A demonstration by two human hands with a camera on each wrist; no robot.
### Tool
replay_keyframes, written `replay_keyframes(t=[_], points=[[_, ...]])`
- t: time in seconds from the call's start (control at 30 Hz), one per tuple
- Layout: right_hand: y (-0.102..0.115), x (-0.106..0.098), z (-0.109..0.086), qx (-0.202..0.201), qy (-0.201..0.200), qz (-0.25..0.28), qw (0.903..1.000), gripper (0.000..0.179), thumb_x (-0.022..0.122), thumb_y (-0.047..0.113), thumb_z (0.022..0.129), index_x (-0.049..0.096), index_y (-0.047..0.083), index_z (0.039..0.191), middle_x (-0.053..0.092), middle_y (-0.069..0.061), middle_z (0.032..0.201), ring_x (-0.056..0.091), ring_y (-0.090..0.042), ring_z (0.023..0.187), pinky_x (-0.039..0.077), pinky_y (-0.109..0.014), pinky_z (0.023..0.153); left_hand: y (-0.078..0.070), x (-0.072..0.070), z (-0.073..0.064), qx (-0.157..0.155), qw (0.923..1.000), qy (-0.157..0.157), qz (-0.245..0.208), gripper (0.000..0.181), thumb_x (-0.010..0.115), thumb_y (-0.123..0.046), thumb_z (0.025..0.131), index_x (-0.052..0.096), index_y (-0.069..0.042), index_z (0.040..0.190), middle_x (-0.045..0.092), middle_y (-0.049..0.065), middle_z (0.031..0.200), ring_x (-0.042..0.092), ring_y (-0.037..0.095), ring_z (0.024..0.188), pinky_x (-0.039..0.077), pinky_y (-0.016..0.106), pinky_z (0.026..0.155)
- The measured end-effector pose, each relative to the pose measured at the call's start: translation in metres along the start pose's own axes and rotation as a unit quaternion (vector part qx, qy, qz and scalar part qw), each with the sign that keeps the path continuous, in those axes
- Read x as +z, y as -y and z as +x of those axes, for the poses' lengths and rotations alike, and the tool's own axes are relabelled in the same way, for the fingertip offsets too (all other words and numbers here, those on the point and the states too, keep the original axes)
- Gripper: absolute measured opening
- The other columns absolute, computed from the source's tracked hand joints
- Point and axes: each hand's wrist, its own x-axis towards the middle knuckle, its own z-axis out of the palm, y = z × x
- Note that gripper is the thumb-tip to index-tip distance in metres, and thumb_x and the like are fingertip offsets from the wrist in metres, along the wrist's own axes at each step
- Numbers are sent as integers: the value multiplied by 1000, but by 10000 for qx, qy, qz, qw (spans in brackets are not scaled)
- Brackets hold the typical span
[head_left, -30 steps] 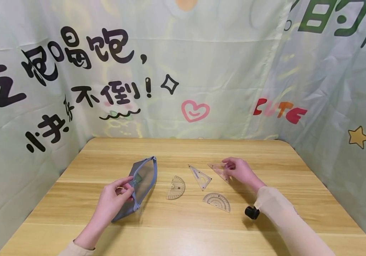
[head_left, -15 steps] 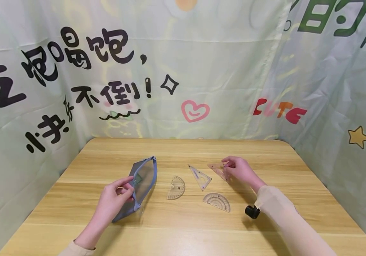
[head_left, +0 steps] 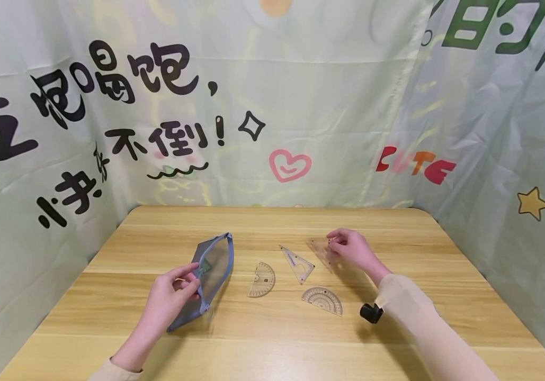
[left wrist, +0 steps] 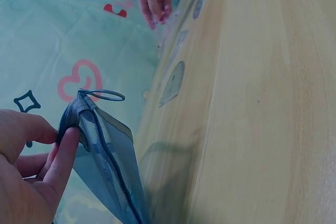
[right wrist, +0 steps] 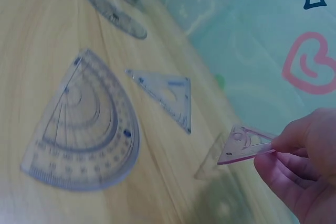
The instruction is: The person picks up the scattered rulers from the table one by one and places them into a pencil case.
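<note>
My left hand [head_left: 173,291] pinches the near edge of a blue zippered mesh pouch [head_left: 217,272], whose mouth gapes toward the right. Something greenish shows through the mesh. At the right, my right hand [head_left: 354,248] pinches a clear pinkish set square [right wrist: 242,144] by one corner. In the right wrist view the set square is tilted, with its shadow on the wood beside it. A second clear set square [head_left: 298,264] lies flat just left of that hand. Two clear protractors lie on the table: a smaller protractor [head_left: 262,279] by the pouch and a larger protractor [head_left: 322,300] nearer the front.
The wooden table [head_left: 272,344] has printed cloth hangings [head_left: 339,106] along its back and both sides. A small black camera [head_left: 371,313] sticks out from the right wrist. The pouch's zipper pull loop [left wrist: 107,95] stands out at its end.
My right hand has risen slightly and shifted a little left, with the pink set square moving along with it. My left hand and the pouch stay in place.
</note>
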Motion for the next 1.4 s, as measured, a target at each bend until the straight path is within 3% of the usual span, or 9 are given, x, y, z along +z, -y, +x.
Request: replay_keyframes(t=[0.27,0.63,0.9,1.4], points=[[10,3,2,168,-21,570,9982,30,61,3,93,61,-9,121,70,-25,101,71,-28,85,64,-37,76,0,0,0,-5,10000,22,43,41,66,2,89,61,4,129,62,13,91,64,5,68,61,18,63],[16,9,8,362,116,1132,9928,30,64,0,92,62,-11,119,69,-27,105,71,-18,82,65,-33,77,0,-1,-1,-11,10000,65,-65,42,66,1,90,60,5,131,62,13,94,64,4,69,61,18,64],[21,12,9,492,215,1273,9904,28,61,-3,92,61,-15,118,69,-28,103,72,-17,76,65,-36,76,0,0,0,-38,9998,117,-141,42,66,2,90,59,5,132,61,13,95,64,4,69,61,19,64],[34,20,12,603,342,1600,9847,28,60,-2,93,61,-14,119,67,-30,109,73,-17,79,65,-31,75,0,0,0,56,9999,107,-109,41,66,2,89,60,5,130,61,13,92,64,5,68,61,19,63]])
